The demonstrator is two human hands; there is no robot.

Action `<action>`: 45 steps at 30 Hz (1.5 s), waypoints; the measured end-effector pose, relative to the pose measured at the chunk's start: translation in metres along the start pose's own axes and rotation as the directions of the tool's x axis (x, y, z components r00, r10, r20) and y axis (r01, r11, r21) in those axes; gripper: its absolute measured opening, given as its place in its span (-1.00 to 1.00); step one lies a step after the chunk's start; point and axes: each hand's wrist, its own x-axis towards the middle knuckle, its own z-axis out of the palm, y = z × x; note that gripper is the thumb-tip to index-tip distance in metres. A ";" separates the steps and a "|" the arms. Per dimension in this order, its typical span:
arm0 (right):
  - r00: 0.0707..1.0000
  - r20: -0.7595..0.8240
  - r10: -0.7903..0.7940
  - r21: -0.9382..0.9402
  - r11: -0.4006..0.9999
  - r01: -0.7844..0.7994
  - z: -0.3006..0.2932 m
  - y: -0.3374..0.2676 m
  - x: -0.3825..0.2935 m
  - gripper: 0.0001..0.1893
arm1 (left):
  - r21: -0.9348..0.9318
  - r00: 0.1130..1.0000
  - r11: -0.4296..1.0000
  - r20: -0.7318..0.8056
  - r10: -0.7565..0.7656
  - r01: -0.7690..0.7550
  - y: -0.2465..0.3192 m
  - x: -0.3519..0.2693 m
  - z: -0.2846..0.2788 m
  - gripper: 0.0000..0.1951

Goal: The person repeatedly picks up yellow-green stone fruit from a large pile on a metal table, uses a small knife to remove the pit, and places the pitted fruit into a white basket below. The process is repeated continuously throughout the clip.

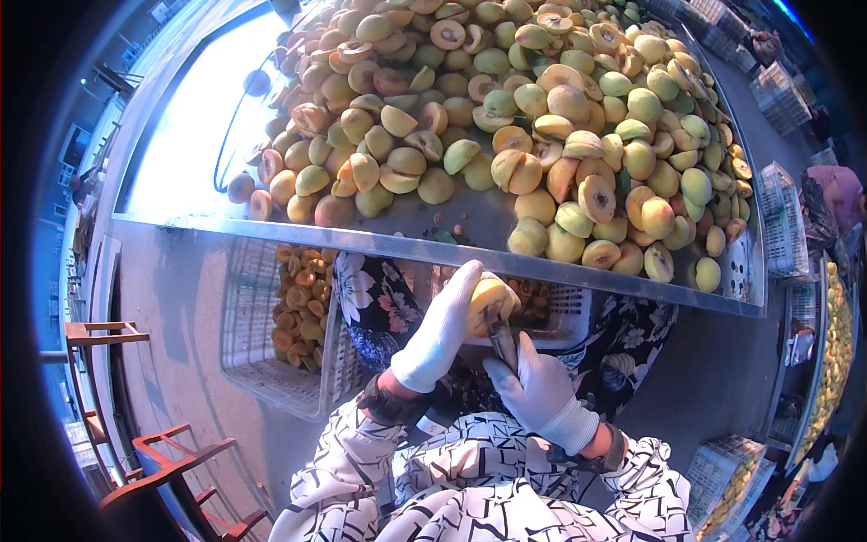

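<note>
My left hand (443, 325), in a white glove, holds a yellow peach half (489, 305) just below the near rim of a metal table (406, 245). In my right hand (538, 389), also gloved, is a metal pitting tool (501, 342), its tip at the cut face of the fruit. Whether the stone is still inside cannot be made out. A large heap of halved and split peaches (528, 135) lies on the table beyond both hands. Beneath my hands, a white plastic crate (572, 315) with dark orange pieces stands between my knees.
A plastic crate (237, 339) holding pitted halves stands on the floor at left. Reddish-brown stool frames (169, 467) are at the lower left. At right are stacked crates (782, 217), another fruit-covered table (823, 379) and a person in pink (840, 196).
</note>
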 end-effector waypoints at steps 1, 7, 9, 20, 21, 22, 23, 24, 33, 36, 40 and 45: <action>0.999 0.032 0.002 0.171 0.985 -0.008 0.001 0.008 0.002 -0.62 | 0.022 0.998 0.998 0.005 0.063 -0.063 -0.007 0.006 -0.003 -0.50; 0.936 0.324 0.137 0.582 0.751 -0.311 -0.015 -0.011 0.003 -0.66 | -0.015 0.884 0.898 -0.178 0.431 -0.441 -0.009 -0.004 0.033 -0.46; 0.880 0.434 0.195 0.569 0.698 -0.435 -0.011 -0.008 -0.003 -0.63 | -0.057 0.893 0.893 -0.089 0.441 -0.446 -0.015 -0.005 0.028 -0.46; 0.961 0.276 0.021 0.391 0.911 -0.132 -0.023 0.006 -0.003 -0.53 | -0.435 0.979 0.877 -0.093 0.182 -0.204 -0.013 -0.002 0.045 -0.45; 0.904 0.414 0.106 0.494 0.808 -0.321 -0.030 0.001 -0.003 -0.58 | -0.470 0.974 0.858 -0.013 0.227 -0.206 -0.017 0.002 0.038 -0.45; 0.817 0.553 0.160 0.552 0.665 -0.504 -0.035 -0.002 -0.003 -0.63 | -0.504 0.960 0.839 0.066 0.274 -0.205 -0.018 0.004 0.034 -0.45; 0.794 0.592 0.140 0.586 0.601 -0.543 -0.038 -0.002 -0.002 -0.68 | -0.525 0.973 0.840 0.090 0.215 -0.137 -0.012 0.004 0.037 -0.44; 0.770 0.628 0.116 0.614 0.534 -0.581 -0.041 -0.001 -0.002 -0.72 | -0.459 0.970 0.881 0.134 0.201 -0.119 -0.010 0.007 0.034 -0.43; 0.748 0.663 -0.035 0.704 0.371 -0.606 -0.015 0.019 -0.009 -0.76 | 0.372 0.890 0.886 0.447 0.090 -0.276 0.018 0.025 0.011 -0.40; 0.797 0.604 0.030 0.683 0.497 -0.536 -0.016 0.005 -0.001 -0.79 | -0.358 0.938 0.920 0.234 0.255 -0.161 0.009 0.015 0.016 -0.48; 0.914 0.405 -0.007 0.758 0.561 -0.332 0.008 0.031 0.004 -0.82 | -0.650 0.985 0.742 -0.151 0.088 -0.165 0.007 0.005 0.010 -0.54; 0.999 0.031 0.040 -0.246 0.969 -0.031 0.053 0.101 0.049 -0.53 | -0.561 0.847 0.660 -0.473 0.241 -0.500 0.019 -0.027 -0.047 -0.70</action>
